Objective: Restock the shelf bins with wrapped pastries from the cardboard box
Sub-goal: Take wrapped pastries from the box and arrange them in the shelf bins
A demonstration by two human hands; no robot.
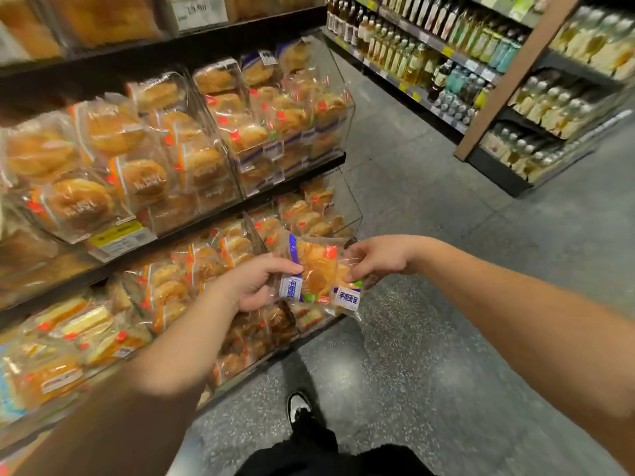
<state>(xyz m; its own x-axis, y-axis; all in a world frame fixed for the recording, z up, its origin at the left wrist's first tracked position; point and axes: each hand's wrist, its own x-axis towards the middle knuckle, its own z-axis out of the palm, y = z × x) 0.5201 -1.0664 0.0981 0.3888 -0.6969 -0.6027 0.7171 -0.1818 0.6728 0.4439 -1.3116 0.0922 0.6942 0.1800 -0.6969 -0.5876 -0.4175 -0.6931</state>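
Head view: both bare forearms are reaching out over the aisle toward the end of the pastry shelving.
Left hand [256,283]: is pinching the left edge of the wrapped pastries [318,273], thumb on top and fingers curled beneath.
Right hand [376,257]: is pinching the right edge of the same wrappers.
Wrapped pastries: are being held in the air, at least two overlapping clear packs with blue-and-white labels, just in front of the lower end bin [319,214].
Shelf bins: clear, tilted bins are standing in tiers on the left, holding wrapped buns; the upper end bin [309,108] is sitting nearly full.
Obstruction: the held packs are covering part of the lowest shelf edge.
Surroundings: bottle shelves [481,63] are standing across the speckled floor [429,338]; one shoe [299,407] is showing below.
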